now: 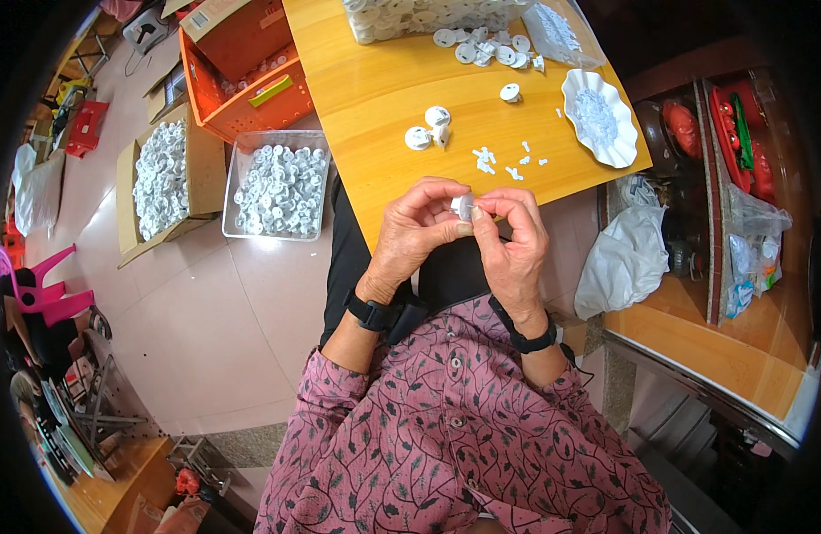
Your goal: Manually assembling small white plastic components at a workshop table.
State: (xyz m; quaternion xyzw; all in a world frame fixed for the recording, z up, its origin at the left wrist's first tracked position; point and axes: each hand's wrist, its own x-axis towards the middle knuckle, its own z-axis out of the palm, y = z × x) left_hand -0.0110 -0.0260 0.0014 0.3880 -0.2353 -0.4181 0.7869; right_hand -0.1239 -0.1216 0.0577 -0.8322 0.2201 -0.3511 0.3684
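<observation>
Head view: the left hand [410, 230] and right hand [515, 242] both clamp a small round white plastic piece [462, 206] between thumb and fingertips, at the near edge of a yellow wooden table [379, 182]. Just beyond lie small white plastic pegs [484, 161]; farther out, three round white plastic caps [418, 138] cluster leftward, and a white scalloped dish [626, 149] stands rightward.
</observation>
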